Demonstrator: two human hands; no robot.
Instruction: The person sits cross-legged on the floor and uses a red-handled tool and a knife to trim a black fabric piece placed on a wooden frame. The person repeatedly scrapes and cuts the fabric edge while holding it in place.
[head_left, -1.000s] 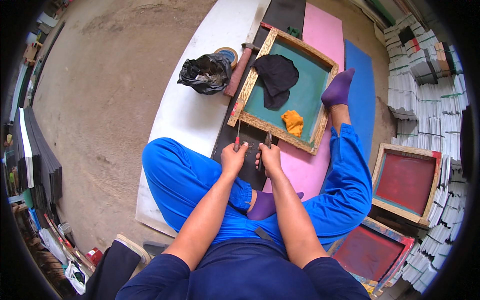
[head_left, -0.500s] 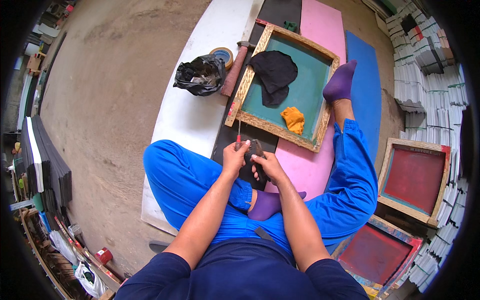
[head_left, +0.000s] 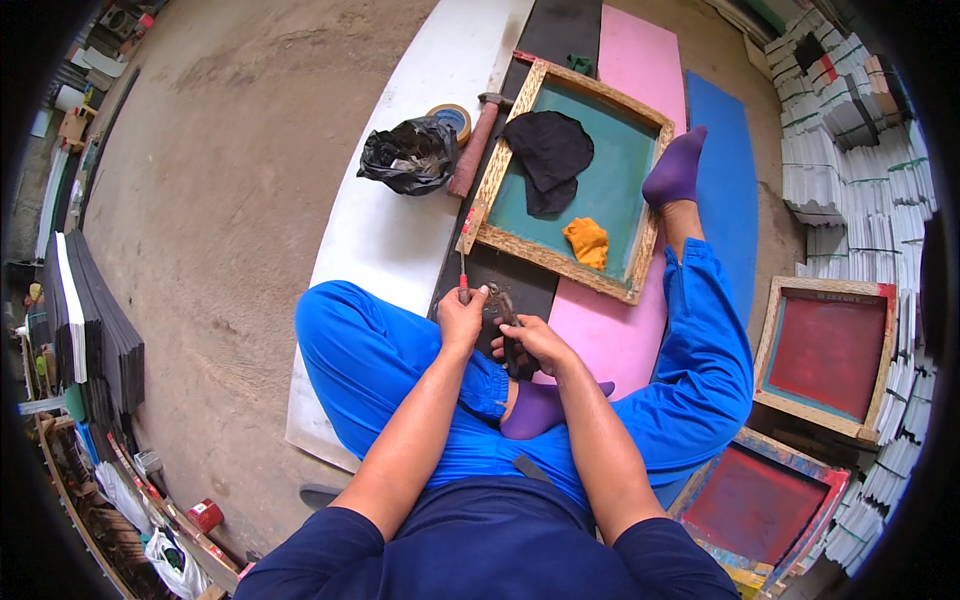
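Note:
My left hand (head_left: 461, 318) is closed round a screwdriver (head_left: 463, 283) with a red and dark handle. Its thin shaft points away from me, toward the near left corner of a wooden screen frame (head_left: 553, 258). In my right hand (head_left: 536, 340) is a pair of dark, worn pliers (head_left: 503, 302), its jaws close to my left fingertips. Whether the jaws grip anything is too small to see. Inside the frame, a black cloth (head_left: 548, 150) and a crumpled orange cloth (head_left: 587, 243) lie on the teal mesh (head_left: 622, 155).
Left of the frame lie a hammer (head_left: 474, 150), a tape roll (head_left: 452, 118) and an open black plastic bag (head_left: 405, 160). White, black, pink and blue boards (head_left: 720, 150) cover the floor beneath. Two red-meshed frames (head_left: 828, 352) and paper stacks (head_left: 865, 180) stand at right.
The screwdriver has shifted left and tilted, its tip nearer the frame's corner. The pliers' head has moved left toward my left hand, and my right fingers have loosened somewhat around the handles.

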